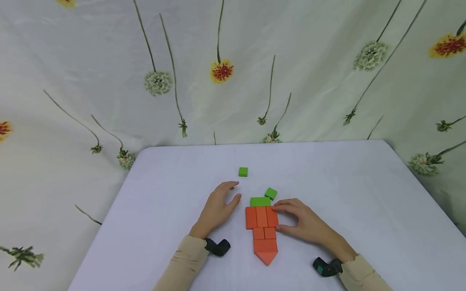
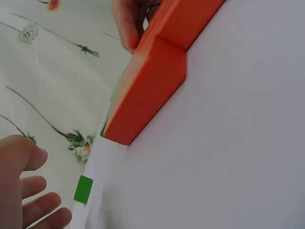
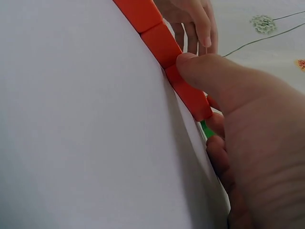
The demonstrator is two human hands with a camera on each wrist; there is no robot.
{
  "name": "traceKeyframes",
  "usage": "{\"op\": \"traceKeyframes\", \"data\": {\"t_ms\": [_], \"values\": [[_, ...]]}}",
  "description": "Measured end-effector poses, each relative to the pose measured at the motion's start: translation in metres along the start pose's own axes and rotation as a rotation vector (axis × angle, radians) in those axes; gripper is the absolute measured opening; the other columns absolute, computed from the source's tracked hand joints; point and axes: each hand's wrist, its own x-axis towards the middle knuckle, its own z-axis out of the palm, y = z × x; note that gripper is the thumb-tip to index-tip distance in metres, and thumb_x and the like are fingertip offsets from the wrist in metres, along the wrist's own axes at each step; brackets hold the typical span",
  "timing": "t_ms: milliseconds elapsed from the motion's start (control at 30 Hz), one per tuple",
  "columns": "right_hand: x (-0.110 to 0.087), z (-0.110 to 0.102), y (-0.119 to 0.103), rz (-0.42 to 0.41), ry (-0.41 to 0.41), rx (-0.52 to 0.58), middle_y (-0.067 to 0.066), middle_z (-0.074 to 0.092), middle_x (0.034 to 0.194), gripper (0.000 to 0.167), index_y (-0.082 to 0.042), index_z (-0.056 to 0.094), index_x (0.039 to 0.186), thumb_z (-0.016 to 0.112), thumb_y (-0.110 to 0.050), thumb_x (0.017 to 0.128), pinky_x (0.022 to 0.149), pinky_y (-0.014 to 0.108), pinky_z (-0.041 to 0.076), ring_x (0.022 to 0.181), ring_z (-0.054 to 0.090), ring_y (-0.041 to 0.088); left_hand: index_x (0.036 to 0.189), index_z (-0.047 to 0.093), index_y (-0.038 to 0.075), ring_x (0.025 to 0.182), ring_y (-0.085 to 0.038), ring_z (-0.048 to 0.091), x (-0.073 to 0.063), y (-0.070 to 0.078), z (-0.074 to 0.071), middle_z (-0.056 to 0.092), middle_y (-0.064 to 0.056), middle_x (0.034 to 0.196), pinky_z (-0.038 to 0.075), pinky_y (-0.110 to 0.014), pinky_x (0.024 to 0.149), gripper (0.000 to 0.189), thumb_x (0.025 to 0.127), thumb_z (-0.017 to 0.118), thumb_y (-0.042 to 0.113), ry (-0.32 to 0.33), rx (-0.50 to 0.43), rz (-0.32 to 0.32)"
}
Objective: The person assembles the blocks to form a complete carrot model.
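Note:
Orange blocks (image 1: 261,217) lie flat in a column, with a wide row of upright rectangles at the far end and a triangular block (image 1: 267,258) at the near end. A green rectangular block (image 1: 260,201) sits against the far side of that row. My right hand (image 1: 309,224) pinches the row's right orange block (image 1: 272,217) lengthwise, the thumb at its near end and the fingers at its far end. To the left of the column, my left hand (image 1: 217,208) hovers with relaxed, parted fingers and holds nothing. One tilted green cube (image 1: 271,193) touches the far green block's corner area.
Farther back on the white table (image 1: 174,182) lies another green cube (image 1: 243,172), just beyond my left fingertips. A flower-print curtain (image 1: 313,81) hangs behind the table's far edge. Black cameras (image 1: 218,247) are strapped to both wrists.

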Motion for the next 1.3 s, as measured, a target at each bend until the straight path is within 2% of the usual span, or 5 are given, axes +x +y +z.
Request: {"op": "traceKeyframes", "data": {"t_ms": [200, 400, 633, 833, 1300], "values": [[0.001, 0.002, 0.003, -0.022, 0.011, 0.008, -0.009, 0.062, 0.137, 0.051, -0.023, 0.070, 0.132, 0.086, -0.035, 0.085, 0.105, 0.044, 0.054, 0.127, 0.057, 0.016, 0.137, 0.063, 0.004, 0.117, -0.027, 0.063, 0.034, -0.012, 0.005, 0.066, -0.013, 0.131, 0.054, -0.045, 0.102, 0.043, 0.099, 0.070, 0.022, 0.055, -0.038, -0.117], [0.002, 0.006, 0.005, -0.025, 0.008, 0.012, -0.011, 0.061, 0.137, 0.051, -0.025, 0.069, 0.133, 0.085, -0.038, 0.086, 0.105, 0.043, 0.054, 0.128, 0.056, 0.014, 0.136, 0.064, 0.001, 0.112, -0.029, 0.063, 0.059, -0.016, 0.011, 0.067, -0.016, 0.126, 0.055, -0.045, 0.097, 0.043, 0.098, 0.070, 0.020, 0.039, -0.015, -0.138], [0.003, 0.005, 0.006, -0.051, 0.018, 0.004, -0.011, 0.062, 0.136, 0.051, -0.024, 0.070, 0.132, 0.086, -0.037, 0.085, 0.105, 0.043, 0.054, 0.127, 0.057, 0.014, 0.134, 0.067, 0.002, 0.113, -0.033, 0.062, 0.077, -0.012, 0.017, 0.067, -0.017, 0.123, 0.051, -0.049, 0.100, 0.045, 0.096, 0.073, 0.026, 0.006, 0.141, -0.121], [0.002, 0.002, 0.006, -0.034, 0.019, -0.002, -0.010, 0.063, 0.135, 0.051, -0.024, 0.070, 0.132, 0.087, -0.033, 0.084, 0.105, 0.043, 0.055, 0.127, 0.057, 0.014, 0.131, 0.069, 0.003, 0.119, -0.035, 0.061, 0.081, -0.014, 0.024, 0.066, -0.018, 0.126, 0.050, -0.051, 0.104, 0.040, 0.096, 0.072, 0.023, 0.006, 0.129, -0.090], [0.001, 0.001, 0.004, -0.017, 0.021, 0.005, -0.010, 0.063, 0.135, 0.051, -0.023, 0.070, 0.131, 0.087, -0.032, 0.084, 0.105, 0.044, 0.055, 0.127, 0.057, 0.015, 0.126, 0.070, 0.003, 0.114, -0.025, 0.063, 0.057, -0.013, 0.002, 0.067, -0.012, 0.129, 0.054, -0.043, 0.102, 0.032, 0.096, 0.071, 0.011, -0.188, -0.012, 0.046]]}}
